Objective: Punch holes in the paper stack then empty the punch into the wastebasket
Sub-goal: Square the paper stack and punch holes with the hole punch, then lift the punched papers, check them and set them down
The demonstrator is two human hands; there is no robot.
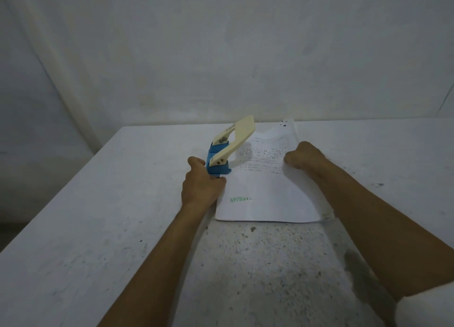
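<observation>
1. Our paper stack (267, 186) lies flat on the table (98, 228), its left edge tucked into the blue base of the punch (222, 155), whose cream lever stands raised.
2. Our left hand (200, 187) curls around the punch's base, thumb at the paper's edge; we should keep it braced there.
3. Our right hand (301, 158), loosely fisted, presses the stack's right side and grips nothing.
4. We judge the edge needs seating squarely before pressing the lever.
5. No wastebasket is visible.
</observation>
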